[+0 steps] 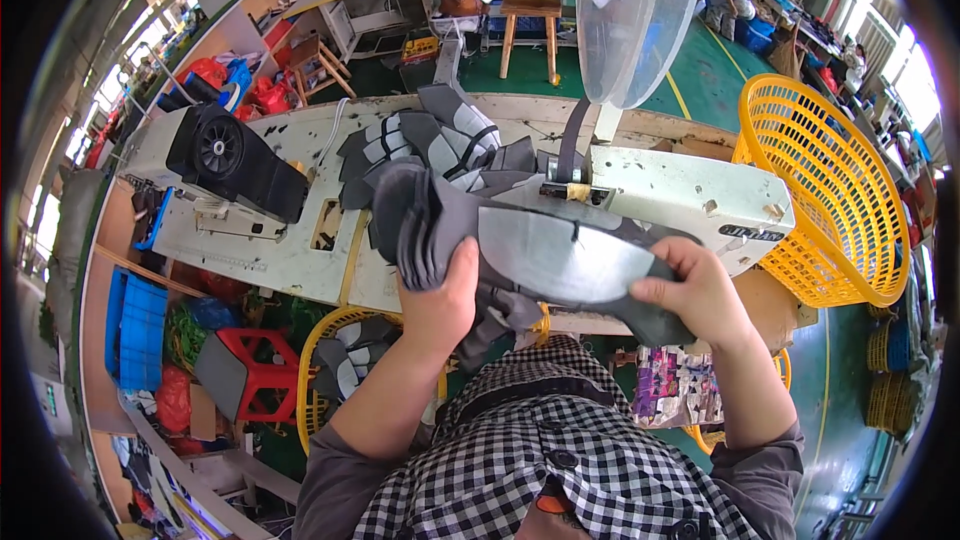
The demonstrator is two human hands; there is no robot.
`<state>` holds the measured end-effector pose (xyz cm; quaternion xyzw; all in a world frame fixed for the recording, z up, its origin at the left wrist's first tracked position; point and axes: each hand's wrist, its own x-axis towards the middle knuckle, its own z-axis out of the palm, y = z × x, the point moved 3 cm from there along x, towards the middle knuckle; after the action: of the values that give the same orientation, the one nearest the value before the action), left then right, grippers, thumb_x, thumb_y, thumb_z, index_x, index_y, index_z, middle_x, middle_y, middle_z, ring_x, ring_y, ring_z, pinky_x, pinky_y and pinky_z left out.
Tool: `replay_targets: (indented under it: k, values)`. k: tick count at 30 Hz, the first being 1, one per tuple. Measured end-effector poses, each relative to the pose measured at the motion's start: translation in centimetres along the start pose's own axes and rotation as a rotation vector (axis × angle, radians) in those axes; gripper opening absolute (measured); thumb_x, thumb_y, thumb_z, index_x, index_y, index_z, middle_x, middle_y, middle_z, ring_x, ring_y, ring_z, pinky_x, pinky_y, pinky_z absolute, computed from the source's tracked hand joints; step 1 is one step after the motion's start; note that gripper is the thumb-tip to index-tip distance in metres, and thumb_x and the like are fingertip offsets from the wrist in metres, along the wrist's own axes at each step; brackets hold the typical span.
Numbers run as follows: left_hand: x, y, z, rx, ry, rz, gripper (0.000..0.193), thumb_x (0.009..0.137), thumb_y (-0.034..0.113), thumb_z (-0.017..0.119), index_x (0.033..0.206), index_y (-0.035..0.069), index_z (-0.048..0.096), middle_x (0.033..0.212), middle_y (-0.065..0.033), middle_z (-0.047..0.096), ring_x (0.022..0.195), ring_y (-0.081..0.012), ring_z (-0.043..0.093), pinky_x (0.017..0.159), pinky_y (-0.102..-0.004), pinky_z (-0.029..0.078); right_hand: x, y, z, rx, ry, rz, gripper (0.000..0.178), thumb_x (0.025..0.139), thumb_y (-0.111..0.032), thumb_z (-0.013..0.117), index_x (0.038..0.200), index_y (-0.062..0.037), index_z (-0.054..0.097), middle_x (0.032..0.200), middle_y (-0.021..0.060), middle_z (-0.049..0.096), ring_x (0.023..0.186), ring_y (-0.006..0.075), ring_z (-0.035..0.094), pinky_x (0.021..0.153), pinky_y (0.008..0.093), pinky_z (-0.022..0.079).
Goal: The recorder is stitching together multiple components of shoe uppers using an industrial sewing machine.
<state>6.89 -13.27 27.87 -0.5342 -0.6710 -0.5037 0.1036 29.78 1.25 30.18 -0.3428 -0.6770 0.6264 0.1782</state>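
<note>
Grey stacked pieces (405, 225) sit gripped in left hand (442, 298); right hand (702, 292) pinches silver-faced panel (556, 252). Apparently a sorting-through step; next move likely needs steady fingers.

Grey elbow-length sleeves (765, 480) flank a black-and-white checked garment (480, 490) with round dark buttons (565, 460) and a dark waistband (545, 386); left hand (443, 292) and right hand (702, 288) are bare.

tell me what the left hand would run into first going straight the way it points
The left hand meets the stack of grey pieces in its grip first. Beyond that, the loose heap on the white worktable seems next, though depth is unclear.
</note>
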Motion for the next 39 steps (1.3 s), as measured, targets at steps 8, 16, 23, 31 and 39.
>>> replay_targets:
  k: [8,16,23,31,39]
  values:
    - [-0.7,-2.6,3.6,-0.976,0.243,-0.961,0.036,0.074,0.000,0.061,0.109,-0.003,0.055,0.106,-0.0091,0.059,0.096,-0.0189,0.056,0.087,-0.0307,0.043,4.4,5.2,0.8,0.473,0.153,0.166,0.031,0.078,-0.012,0.072,0.101,0.0046,0.061,0.088,0.0069,0.065,0.074,0.0116,0.060,0.070,0.0227,0.048]
    - [0.0,-4.3,4.5,-0.932,0.221,-0.947,0.040,0.073,-0.001,0.062,0.112,-0.003,0.054,0.107,-0.0086,0.059,0.095,-0.0184,0.056,0.086,-0.0303,0.042,6.4,4.3,0.3,0.439,0.274,-0.061,0.035,0.076,-0.010,0.069,0.108,0.0011,0.057,0.097,0.0087,0.062,0.083,0.0159,0.061,0.074,0.0272,0.049]
    - [-2.6,-1.9,1.2,-0.911,0.082,-0.931,0.040,0.075,0.000,0.061,0.115,0.001,0.052,0.105,-0.0073,0.058,0.099,-0.0154,0.053,0.087,-0.0293,0.041,3.0,9.5,2.4,0.904,-0.155,-0.098,0.080,0.074,-0.038,0.073,0.133,-0.0027,0.031,0.109,0.0156,0.055,0.103,0.0330,0.057,0.090,0.0449,0.046]
    - [-2.3,4.1,-0.7,-0.789,-0.190,-0.499,0.047,0.078,-0.007,0.047,0.124,0.001,0.043,0.110,-0.0117,0.054,0.102,-0.0183,0.053,0.090,-0.0317,0.041,-0.9,10.0,11.3,-0.002,-0.155,-0.317,0.093,0.061,-0.025,0.085,0.136,-0.0043,0.034,0.120,0.0162,0.052,0.101,0.0267,0.059,0.087,0.0362,0.048]
    - [-1.7,4.0,-0.8,-0.437,-0.201,-0.214,0.049,0.076,-0.005,0.052,0.123,-0.001,0.039,0.105,-0.0140,0.055,0.096,-0.0237,0.057,0.082,-0.0311,0.045,-2.2,5.8,10.2,-0.504,0.047,-0.426,0.078,0.065,-0.030,0.080,0.125,0.0030,0.043,0.105,0.0197,0.058,0.094,0.0313,0.060,0.083,0.0358,0.049]
